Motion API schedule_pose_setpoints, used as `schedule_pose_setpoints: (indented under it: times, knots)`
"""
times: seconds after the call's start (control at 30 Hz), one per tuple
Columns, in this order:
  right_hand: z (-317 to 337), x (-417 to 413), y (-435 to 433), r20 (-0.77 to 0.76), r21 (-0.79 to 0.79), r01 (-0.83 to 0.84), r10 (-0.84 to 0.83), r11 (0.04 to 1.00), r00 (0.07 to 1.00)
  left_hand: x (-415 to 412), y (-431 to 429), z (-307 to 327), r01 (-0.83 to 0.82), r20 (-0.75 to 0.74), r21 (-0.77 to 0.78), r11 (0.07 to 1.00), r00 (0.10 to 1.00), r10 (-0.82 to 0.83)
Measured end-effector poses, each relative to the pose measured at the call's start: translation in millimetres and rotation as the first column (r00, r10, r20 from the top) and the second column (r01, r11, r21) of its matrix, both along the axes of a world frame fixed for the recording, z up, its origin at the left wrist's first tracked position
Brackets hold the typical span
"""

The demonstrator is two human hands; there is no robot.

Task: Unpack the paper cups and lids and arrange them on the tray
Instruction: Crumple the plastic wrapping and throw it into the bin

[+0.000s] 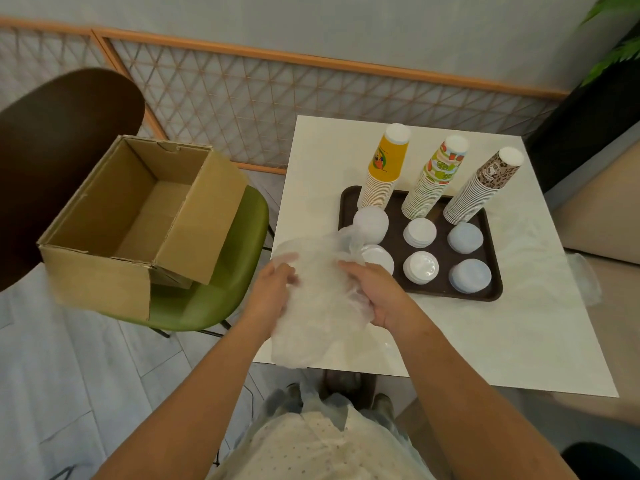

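A person's left hand (273, 289) and right hand (375, 294) each grip a crumpled clear plastic bag (318, 306), fingers curled into the film, over the near left corner of a white table (519, 341). Just beyond the right hand sits a dark brown tray (496, 271). It carries three upturned stacks of paper cups in a row along its far side: a yellow stack (384, 168), a fruit-print stack (437, 181) and a leopard-print stack (485, 188). The printing on the cups is too small to read. Between those stacks and the hands, six piles of lids (420, 267) lie in two rows of three; the bag hides part of the two piles nearest the hands. To the left of the left hand, an open cardboard box (104, 271) rests on a green chair (221, 271), with a brown chair (52, 150) beyond it. Well to the right of the right hand, another piece of clear plastic (588, 278) lies beside the table's right edge.
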State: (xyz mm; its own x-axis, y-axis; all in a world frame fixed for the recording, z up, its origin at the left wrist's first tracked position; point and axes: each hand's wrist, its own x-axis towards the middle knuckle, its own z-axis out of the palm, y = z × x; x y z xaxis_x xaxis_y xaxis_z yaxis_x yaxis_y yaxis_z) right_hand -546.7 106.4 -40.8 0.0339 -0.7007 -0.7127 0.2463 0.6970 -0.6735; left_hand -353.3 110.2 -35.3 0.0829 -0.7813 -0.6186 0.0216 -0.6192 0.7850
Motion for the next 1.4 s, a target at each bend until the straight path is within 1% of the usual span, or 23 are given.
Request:
schedule_pose_setpoints:
  times: [0.07, 0.17, 0.23, 0.33, 0.43, 0.5, 0.57, 0.67, 0.73, 0.77, 0.87, 0.9, 0.93, 0.97, 1.03, 1.1, 1.17, 1.2, 1.23, 1.27, 1.33, 1.37, 1.4]
  knots:
    - [3.7, -4.5, 0.1, 0.085, -0.03, 0.047, -0.045, 0.998, 0.995, -0.2, -2.7, 0.4, 0.008, 0.005, -0.081, 0.997, 1.0, -0.007]
    - [9.5, -8.1, -1.6, 0.181, -0.06, 0.046, -0.034, 0.997, 0.983, -0.1, -7.8, 9.1, 0.057, 0.031, -0.198, 0.979, 0.998, -0.052]
    - [15.9, -12.6, -4.7, 0.241, -0.148, 0.071, -0.033, 0.986, 0.97, 1.6, -14.6, 15.4, 0.049, 0.006, -0.26, 0.964, 0.999, -0.049]
    - [30.2, -18.8, -12.5, 0.413, -0.32, 0.11, 0.034, 0.941, 0.91, 4.2, -25.1, 33.0, 0.028, -0.096, -0.385, 0.922, 0.993, -0.07]
    - [39.4, -30.2, -22.2, 0.426, -0.357, 0.121, 0.047, 0.926, 0.904, 8.6, -32.7, 47.5, 0.038, -0.219, -0.461, 0.887, 0.963, -0.155]
    - [42.1, -39.1, -22.5, 0.428, -0.324, 0.116, 0.036, 0.939, 0.903, 14.4, -37.4, 51.8, 0.081, -0.251, -0.519, 0.851, 0.937, -0.242]
    - [52.4, -47.3, -20.4, 0.315, -0.272, 0.15, -0.059, 0.951, 0.947, 22.4, -40.9, 56.9, 0.157, -0.235, -0.579, 0.8, 0.907, -0.348]
    - [66.5, -63.5, -24.0, 0.163, -0.301, 0.004, 0.047, 0.954, 0.985, 33.0, -48.7, 62.2, 0.263, -0.173, -0.577, 0.773, 0.886, -0.431]
    - [69.3, -72.1, -26.3, 0.1, -0.42, -0.141, 0.2, 0.896, 0.975, 36.4, -52.6, 62.7, 0.258, -0.166, -0.522, 0.813, 0.904, -0.393]
    - [69.2, -73.4, -26.9, 0.04, -0.494, -0.182, 0.231, 0.85, 0.972, 37.6, -54.8, 62.0, 0.238, -0.192, -0.482, 0.843, 0.91, -0.367]
    - [66.2, -71.9, -29.4, -0.144, -0.574, -0.295, 0.26, 0.764, 0.955, 39.0, -59.9, 65.0, 0.248, -0.364, -0.305, 0.919, 0.862, -0.354]
    - [64.2, -71.7, -32.3, -0.204, -0.586, -0.32, 0.246, 0.745, 0.948, 37.4, -61.5, 67.0, 0.252, -0.388, -0.252, 0.934, 0.858, -0.336]
    - [62.9, -70.8, -34.2, -0.266, -0.59, -0.353, 0.238, 0.726, 0.934, 33.2, -62.4, 68.9, 0.238, -0.373, -0.202, 0.95, 0.878, -0.299]
    - [60.3, -71.1, -36.5, -0.328, -0.589, -0.399, 0.243, 0.703, 0.913, 27.6, -64.2, 69.0, 0.2, -0.307, -0.178, 0.964, 0.919, -0.247]
    - [59.1, -70.3, -37.8, -0.447, -0.571, -0.498, 0.262, 0.652, 0.855, 12.1, -67.4, 69.1, 0.117, -0.104, -0.217, 0.969, 0.984, -0.142]
    - [62.9, -71.8, -37.3, -0.491, -0.518, -0.584, 0.342, 0.626, 0.801, -0.3, -70.0, 68.5, 0.163, 0.124, -0.3, 0.94, 0.984, -0.131]
    - [67.7, -75.0, -34.7, -0.467, -0.421, -0.698, 0.521, 0.579, 0.714, -4.4, -74.3, 68.4, 0.25, 0.293, -0.38, 0.89, 0.946, -0.141]
    - [70.9, -76.9, -32.7, -0.429, -0.391, -0.738, 0.601, 0.55, 0.675, -4.7, -75.8, 71.6, 0.32, 0.39, -0.431, 0.844, 0.909, -0.145]
    - [74.3, -77.4, -30.6, -0.383, -0.394, -0.744, 0.639, 0.54, 0.667, -3.3, -75.9, 77.4, 0.417, 0.492, -0.473, 0.776, 0.856, -0.16]
    - [78.5, -77.4, -29.5, -0.333, -0.421, -0.712, 0.635, 0.562, 0.697, -1.8, -76.1, 83.4, 0.516, 0.574, -0.508, 0.69, 0.8, -0.175]
    - [91.3, -73.8, -32.0, -0.229, -0.481, -0.577, 0.54, 0.661, 0.81, 0.3, -77.8, 95.0, 0.643, 0.635, -0.548, 0.535, 0.736, -0.234]
    - [98.5, -70.0, -35.0, -0.208, -0.495, -0.537, 0.506, 0.684, 0.837, -0.1, -77.6, 102.6, 0.678, 0.635, -0.547, 0.491, 0.718, -0.286]
    - [104.8, -65.3, -38.1, -0.213, -0.505, -0.543, 0.512, 0.671, 0.832, -0.9, -78.2, 109.0, 0.706, 0.629, -0.542, 0.455, 0.701, -0.338]
